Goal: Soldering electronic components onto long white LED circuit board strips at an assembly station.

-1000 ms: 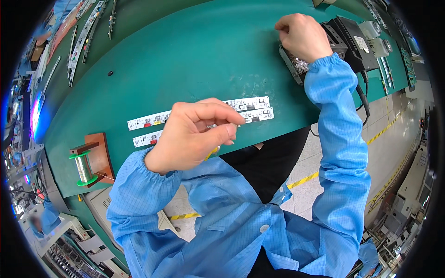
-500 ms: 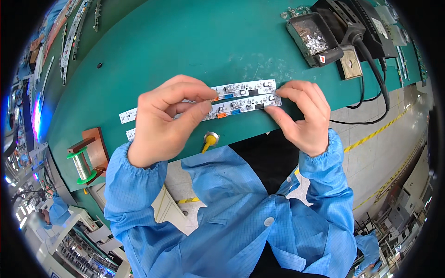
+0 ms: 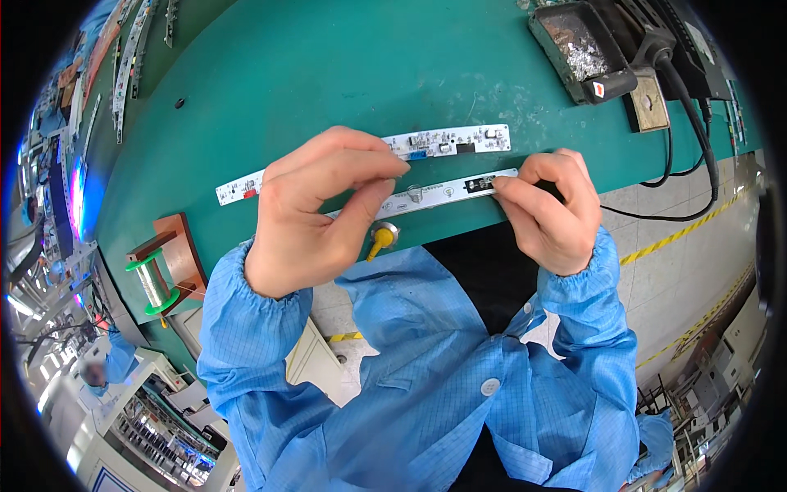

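Two long, narrow white circuit boards are in front of me on the green mat. The far circuit board (image 3: 443,146) lies component side up, its middle hidden behind my left hand. The near circuit board (image 3: 438,195) shows a plainer white face with a black rectangular part (image 3: 479,184) near its right end. My right hand (image 3: 557,213) pinches that right end between thumb and fingers. My left hand (image 3: 316,209) is closed, thumb and forefinger close together over the near board's left part; its exact contact is hidden.
A green-rimmed solder spool (image 3: 153,283) sits on a brown holder at the left. A yellow plug (image 3: 382,238) is at the mat's front edge. At the far right stand a black tray of solder scraps (image 3: 574,53), a cleaning-pad box (image 3: 648,102) and a soldering-iron stand (image 3: 656,49) with cables.
The near circuit board has been turned over and now shows its plainer face. It has come apart from the far board, leaving a gap between them.
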Action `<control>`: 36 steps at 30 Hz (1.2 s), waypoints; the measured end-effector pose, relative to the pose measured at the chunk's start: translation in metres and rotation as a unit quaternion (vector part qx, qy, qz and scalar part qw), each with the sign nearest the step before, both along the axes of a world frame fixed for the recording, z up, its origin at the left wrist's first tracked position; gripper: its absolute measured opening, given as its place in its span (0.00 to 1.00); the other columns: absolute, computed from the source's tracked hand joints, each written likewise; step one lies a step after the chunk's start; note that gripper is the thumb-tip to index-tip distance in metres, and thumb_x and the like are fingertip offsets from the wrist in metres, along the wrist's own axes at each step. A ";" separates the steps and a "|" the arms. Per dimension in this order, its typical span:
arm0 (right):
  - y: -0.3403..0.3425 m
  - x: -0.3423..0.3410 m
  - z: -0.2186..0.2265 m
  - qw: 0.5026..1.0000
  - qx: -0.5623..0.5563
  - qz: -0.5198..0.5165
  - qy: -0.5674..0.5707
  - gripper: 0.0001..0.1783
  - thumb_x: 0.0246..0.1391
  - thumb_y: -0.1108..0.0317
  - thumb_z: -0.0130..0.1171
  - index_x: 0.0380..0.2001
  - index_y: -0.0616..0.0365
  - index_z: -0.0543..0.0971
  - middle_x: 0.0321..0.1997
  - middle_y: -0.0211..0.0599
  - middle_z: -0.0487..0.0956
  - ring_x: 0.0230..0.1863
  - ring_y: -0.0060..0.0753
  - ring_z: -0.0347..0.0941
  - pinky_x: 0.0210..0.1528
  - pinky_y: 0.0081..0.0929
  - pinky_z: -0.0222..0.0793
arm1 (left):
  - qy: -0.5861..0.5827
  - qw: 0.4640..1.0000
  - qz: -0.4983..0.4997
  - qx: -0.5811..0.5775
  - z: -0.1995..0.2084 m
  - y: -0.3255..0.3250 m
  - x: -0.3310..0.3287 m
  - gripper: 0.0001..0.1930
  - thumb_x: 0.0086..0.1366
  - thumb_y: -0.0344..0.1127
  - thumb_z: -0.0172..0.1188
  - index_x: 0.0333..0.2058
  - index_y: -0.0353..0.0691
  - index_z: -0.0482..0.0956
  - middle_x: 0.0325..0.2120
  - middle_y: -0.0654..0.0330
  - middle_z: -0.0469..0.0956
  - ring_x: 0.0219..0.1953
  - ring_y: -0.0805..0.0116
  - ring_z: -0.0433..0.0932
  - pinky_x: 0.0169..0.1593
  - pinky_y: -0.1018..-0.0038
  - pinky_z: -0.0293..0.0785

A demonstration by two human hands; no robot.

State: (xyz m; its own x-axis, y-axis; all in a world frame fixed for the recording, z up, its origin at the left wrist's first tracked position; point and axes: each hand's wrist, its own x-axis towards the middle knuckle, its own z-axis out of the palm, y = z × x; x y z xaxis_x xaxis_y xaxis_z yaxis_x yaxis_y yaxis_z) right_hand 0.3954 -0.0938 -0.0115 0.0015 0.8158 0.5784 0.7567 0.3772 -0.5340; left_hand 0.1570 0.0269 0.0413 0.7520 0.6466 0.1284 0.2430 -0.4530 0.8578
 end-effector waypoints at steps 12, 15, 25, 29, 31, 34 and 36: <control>-0.003 -0.003 -0.019 0.997 0.073 0.012 0.026 0.22 0.28 0.82 0.71 0.34 0.59 0.85 0.32 0.39 0.78 0.29 0.38 0.75 0.30 0.31 0.73 | 0.004 0.999 -0.038 0.006 0.001 -0.008 0.019 0.12 0.52 0.13 0.61 0.34 0.33 0.83 0.32 0.53 0.82 0.33 0.59 0.83 0.36 0.72 0.79; -0.002 -0.002 -0.020 0.997 0.075 0.013 0.028 0.21 0.29 0.81 0.70 0.34 0.59 0.85 0.33 0.39 0.78 0.29 0.38 0.75 0.30 0.31 0.73 | 0.010 0.999 -0.043 0.032 0.002 -0.009 0.026 0.12 0.52 0.13 0.61 0.34 0.33 0.83 0.32 0.53 0.81 0.32 0.59 0.83 0.35 0.72 0.78; -0.001 0.002 -0.020 0.996 0.083 0.022 0.027 0.18 0.31 0.79 0.68 0.33 0.59 0.84 0.33 0.39 0.78 0.28 0.37 0.76 0.29 0.31 0.72 | 0.020 0.996 -0.089 0.023 0.001 -0.008 0.034 0.13 0.51 0.12 0.60 0.34 0.33 0.83 0.30 0.56 0.81 0.29 0.61 0.81 0.30 0.71 0.75; 0.000 0.002 -0.022 0.995 0.090 0.026 0.031 0.18 0.30 0.78 0.67 0.33 0.60 0.84 0.33 0.39 0.78 0.28 0.37 0.75 0.28 0.30 0.72 | 0.008 0.997 -0.068 0.038 -0.001 -0.013 0.038 0.15 0.52 0.13 0.61 0.37 0.35 0.84 0.29 0.55 0.82 0.27 0.61 0.81 0.29 0.71 0.75; 0.000 0.003 -0.022 0.995 0.093 0.026 0.031 0.18 0.30 0.78 0.67 0.32 0.60 0.84 0.32 0.40 0.78 0.27 0.37 0.75 0.27 0.30 0.71 | 0.013 0.996 -0.065 0.066 -0.001 -0.016 0.039 0.16 0.52 0.13 0.61 0.39 0.35 0.84 0.28 0.55 0.82 0.27 0.61 0.81 0.29 0.70 0.76; 0.001 0.003 -0.023 0.994 0.097 0.029 0.031 0.18 0.29 0.78 0.66 0.32 0.61 0.84 0.32 0.40 0.78 0.27 0.37 0.75 0.27 0.30 0.71 | 0.038 0.992 -0.072 0.097 0.000 -0.018 0.039 0.19 0.50 0.11 0.61 0.42 0.29 0.82 0.33 0.51 0.85 0.36 0.62 0.87 0.43 0.73 0.82; 0.001 0.003 -0.023 0.994 0.100 0.030 0.030 0.18 0.29 0.78 0.66 0.32 0.61 0.84 0.32 0.40 0.78 0.27 0.37 0.74 0.27 0.30 0.71 | 0.044 0.989 -0.081 0.119 0.000 -0.017 0.038 0.20 0.49 0.10 0.61 0.43 0.28 0.82 0.33 0.51 0.86 0.37 0.62 0.87 0.44 0.73 0.82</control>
State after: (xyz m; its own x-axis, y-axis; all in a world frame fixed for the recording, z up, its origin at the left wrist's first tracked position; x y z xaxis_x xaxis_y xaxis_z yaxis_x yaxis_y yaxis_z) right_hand 0.3988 -0.0928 -0.0343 -0.0045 0.6841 0.7294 0.6980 0.5245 -0.4877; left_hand 0.1952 0.0104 0.0411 0.8580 0.4765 0.1917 0.2199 -0.6781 0.7013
